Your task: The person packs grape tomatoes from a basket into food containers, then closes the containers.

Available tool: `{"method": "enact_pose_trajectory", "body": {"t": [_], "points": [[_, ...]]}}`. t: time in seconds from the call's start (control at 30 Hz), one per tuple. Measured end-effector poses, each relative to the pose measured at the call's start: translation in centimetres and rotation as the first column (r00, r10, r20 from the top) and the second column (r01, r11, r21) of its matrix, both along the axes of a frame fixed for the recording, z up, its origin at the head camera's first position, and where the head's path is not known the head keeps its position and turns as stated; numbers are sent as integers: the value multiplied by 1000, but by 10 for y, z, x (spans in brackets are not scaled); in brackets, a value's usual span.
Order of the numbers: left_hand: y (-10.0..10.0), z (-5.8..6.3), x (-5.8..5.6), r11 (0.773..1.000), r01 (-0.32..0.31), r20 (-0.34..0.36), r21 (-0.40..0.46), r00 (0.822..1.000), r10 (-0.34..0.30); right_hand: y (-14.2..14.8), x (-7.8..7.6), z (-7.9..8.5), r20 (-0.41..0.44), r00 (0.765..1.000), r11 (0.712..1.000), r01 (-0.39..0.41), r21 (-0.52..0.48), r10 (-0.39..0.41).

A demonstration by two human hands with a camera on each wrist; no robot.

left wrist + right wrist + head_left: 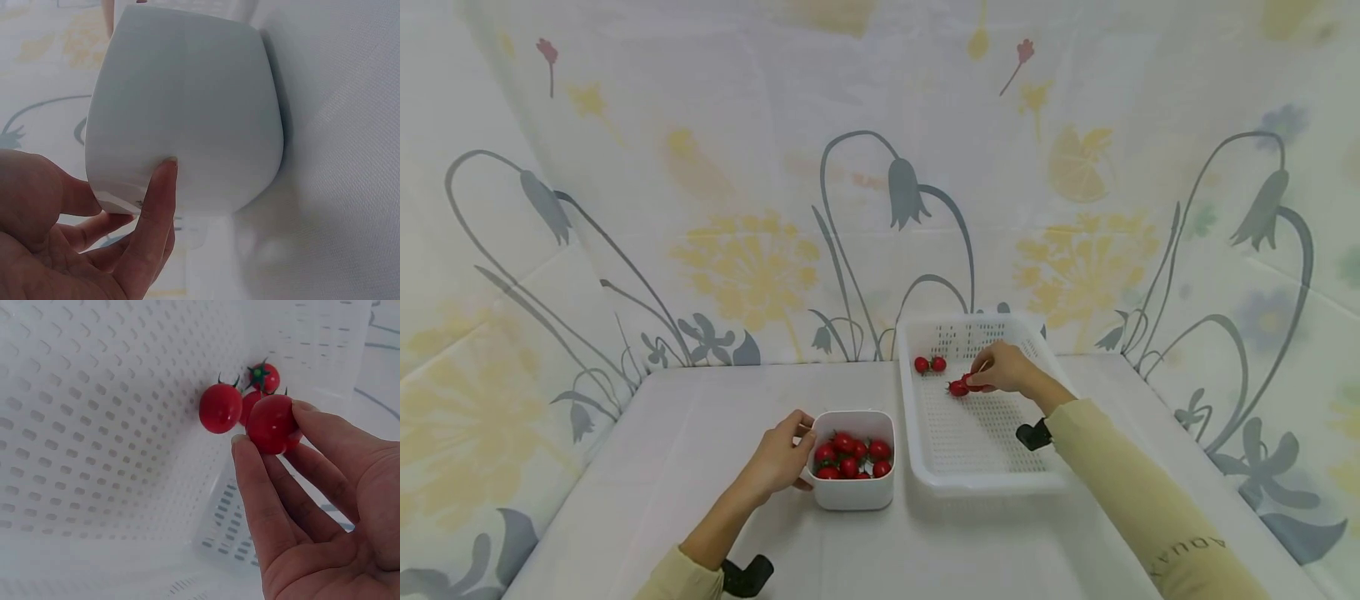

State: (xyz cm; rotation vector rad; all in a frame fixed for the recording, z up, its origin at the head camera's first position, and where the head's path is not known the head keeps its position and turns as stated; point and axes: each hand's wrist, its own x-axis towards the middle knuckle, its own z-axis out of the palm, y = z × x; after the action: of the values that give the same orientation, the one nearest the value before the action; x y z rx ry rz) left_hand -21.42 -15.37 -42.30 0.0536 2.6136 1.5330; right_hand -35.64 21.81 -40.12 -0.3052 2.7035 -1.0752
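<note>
My right hand (pixel 1006 367) is over the white perforated basket (pixel 940 482), its thumb and fingertips pinching a red cherry tomato (pixel 272 425). More red shows just behind that fruit, partly hidden by the fingers. Close by in the basket is another cherry tomato (pixel 958 388), and two more (pixel 930 365) sit near the far left corner. With my left hand (pixel 782 454) I hold the left side of a small white square container (pixel 853 497); one fingertip (pixel 165 167) presses on its wall. Several cherry tomatoes (pixel 847 467) with green stems fill its lower part.
Container and basket stand side by side on a white-covered table (pixel 700 417), the basket to the right and reaching farther back. A flower-printed curtain (pixel 880 250) hangs behind and along both sides. The basket's raised walls surround my right hand's work.
</note>
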Motion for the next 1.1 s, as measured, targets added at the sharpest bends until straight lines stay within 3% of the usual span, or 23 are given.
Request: {"method": "enact_pose_trajectory", "body": {"t": [0.43, 1.1], "points": [[1, 4, 1, 1000, -1, 1, 2, 1000, 1, -3, 11, 9, 17, 999, 995, -28, -99, 30], [1, 1, 0, 1000, -2, 4, -14, 1000, 3, -18, 41, 28, -29, 990, 983, -143, -116, 140]]}}
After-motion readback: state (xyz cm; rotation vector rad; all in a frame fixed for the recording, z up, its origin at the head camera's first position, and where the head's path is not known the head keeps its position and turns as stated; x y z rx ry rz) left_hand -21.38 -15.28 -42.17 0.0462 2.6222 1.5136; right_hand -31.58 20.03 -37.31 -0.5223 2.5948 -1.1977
